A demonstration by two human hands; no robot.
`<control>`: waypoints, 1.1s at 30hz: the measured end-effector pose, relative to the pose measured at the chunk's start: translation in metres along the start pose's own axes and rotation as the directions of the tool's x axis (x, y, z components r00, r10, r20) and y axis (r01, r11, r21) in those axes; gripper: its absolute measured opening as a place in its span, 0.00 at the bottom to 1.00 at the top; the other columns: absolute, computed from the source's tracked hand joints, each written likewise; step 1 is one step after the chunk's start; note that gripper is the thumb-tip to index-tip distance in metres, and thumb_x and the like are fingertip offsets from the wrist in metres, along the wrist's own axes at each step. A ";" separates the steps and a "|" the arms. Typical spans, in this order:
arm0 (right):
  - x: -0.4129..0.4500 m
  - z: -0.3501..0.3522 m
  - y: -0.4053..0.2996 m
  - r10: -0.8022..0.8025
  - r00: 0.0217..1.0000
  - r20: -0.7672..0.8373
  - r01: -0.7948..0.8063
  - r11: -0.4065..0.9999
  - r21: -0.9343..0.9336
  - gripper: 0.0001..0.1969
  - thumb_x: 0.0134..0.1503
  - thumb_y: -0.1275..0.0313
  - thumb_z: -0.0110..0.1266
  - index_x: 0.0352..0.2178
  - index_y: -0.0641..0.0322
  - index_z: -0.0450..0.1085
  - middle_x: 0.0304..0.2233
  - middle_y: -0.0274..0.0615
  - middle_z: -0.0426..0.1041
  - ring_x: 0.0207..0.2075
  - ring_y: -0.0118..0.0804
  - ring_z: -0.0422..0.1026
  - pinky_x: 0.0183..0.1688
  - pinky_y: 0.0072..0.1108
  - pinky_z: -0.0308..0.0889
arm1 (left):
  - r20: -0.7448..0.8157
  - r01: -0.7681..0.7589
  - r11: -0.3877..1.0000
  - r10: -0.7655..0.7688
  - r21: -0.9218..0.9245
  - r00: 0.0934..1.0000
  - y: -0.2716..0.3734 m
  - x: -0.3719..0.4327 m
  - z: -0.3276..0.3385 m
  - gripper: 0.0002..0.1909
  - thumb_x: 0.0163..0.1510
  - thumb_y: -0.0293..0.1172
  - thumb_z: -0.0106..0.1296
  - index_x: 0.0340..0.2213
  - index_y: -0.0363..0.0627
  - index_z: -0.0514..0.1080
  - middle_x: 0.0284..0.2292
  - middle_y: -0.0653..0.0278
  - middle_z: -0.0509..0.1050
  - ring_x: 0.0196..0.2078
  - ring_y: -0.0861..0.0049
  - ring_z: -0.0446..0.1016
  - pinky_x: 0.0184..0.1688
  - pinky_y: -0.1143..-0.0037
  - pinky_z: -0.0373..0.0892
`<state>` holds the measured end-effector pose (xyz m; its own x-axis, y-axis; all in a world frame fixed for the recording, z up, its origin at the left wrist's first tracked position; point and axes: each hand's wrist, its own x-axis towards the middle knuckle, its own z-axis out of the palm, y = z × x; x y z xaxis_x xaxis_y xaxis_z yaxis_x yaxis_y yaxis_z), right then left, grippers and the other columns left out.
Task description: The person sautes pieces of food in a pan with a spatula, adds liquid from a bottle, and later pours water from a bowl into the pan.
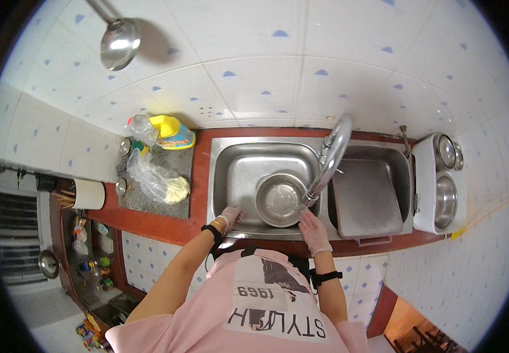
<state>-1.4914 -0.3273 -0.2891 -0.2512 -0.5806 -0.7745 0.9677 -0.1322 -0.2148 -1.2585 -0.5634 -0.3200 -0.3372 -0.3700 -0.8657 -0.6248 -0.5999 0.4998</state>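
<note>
A round stainless steel bowl (pixel 281 200) sits in the left basin (pixel 245 159) of a double sink and looks to hold clear water. My right hand (pixel 315 234), in a clear thin glove, is at the bowl's right rim with fingers extended, just below the chrome faucet (pixel 331 159). Whether its fingertips touch the rim is hard to see. My left hand (pixel 230 218), gloved too, hangs over the basin's front left corner, apart from the bowl. Its fingers look curled and nothing shows in them.
A metal tray (pixel 367 198) covers much of the right basin (pixel 402 176). On the left counter stand a yellow bottle (pixel 173 132) and a plastic bag with pale contents (pixel 162 181). A white rack with steel containers (pixel 426 185) is at right; a ladle (pixel 120 44) hangs above.
</note>
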 end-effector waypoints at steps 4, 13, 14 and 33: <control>0.002 0.005 0.008 -0.017 1.000 0.008 0.017 1.000 0.007 0.19 0.57 0.70 0.44 0.50 0.63 0.60 0.52 0.45 0.61 0.53 0.41 0.60 0.49 0.26 0.62 | -0.057 -0.126 0.990 0.129 0.057 0.990 -0.014 0.021 -0.016 0.16 0.54 0.40 0.41 0.26 0.37 0.69 0.17 0.61 0.68 0.16 0.76 0.65 0.22 0.75 0.62; 0.000 0.004 0.007 0.005 1.000 -0.010 -0.006 0.998 -0.055 0.20 0.56 0.67 0.46 0.50 0.62 0.61 0.50 0.43 0.64 0.52 0.39 0.62 0.50 0.26 0.62 | -0.014 -0.159 0.584 0.281 0.796 0.959 -0.026 0.003 0.010 0.21 0.54 0.45 0.39 0.37 0.39 0.70 0.36 0.44 0.72 0.41 0.48 0.68 0.44 0.63 0.64; -0.001 0.006 0.009 0.033 0.999 -0.031 -0.034 0.999 -0.029 0.19 0.55 0.69 0.47 0.49 0.62 0.62 0.50 0.44 0.64 0.51 0.41 0.63 0.49 0.28 0.63 | 0.030 -0.163 0.555 0.241 0.816 0.970 -0.025 -0.002 0.009 0.21 0.54 0.45 0.39 0.39 0.39 0.69 0.37 0.43 0.71 0.42 0.50 0.69 0.46 0.63 0.63; 0.003 0.005 0.000 -0.016 1.000 0.010 0.016 1.000 -0.018 0.21 0.56 0.68 0.46 0.50 0.66 0.58 0.51 0.47 0.63 0.52 0.42 0.62 0.50 0.26 0.62 | 0.050 -0.169 0.526 0.233 0.834 0.971 0.001 -0.004 0.023 0.20 0.53 0.42 0.40 0.38 0.40 0.70 0.38 0.44 0.71 0.43 0.53 0.69 0.47 0.66 0.64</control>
<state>-1.4918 -0.3332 -0.2888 -0.2667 -0.5861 -0.7650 0.9629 -0.1276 -0.2380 -1.2734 -0.5463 -0.3170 -0.5080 -0.4637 -0.7259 -0.8588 0.3383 0.3848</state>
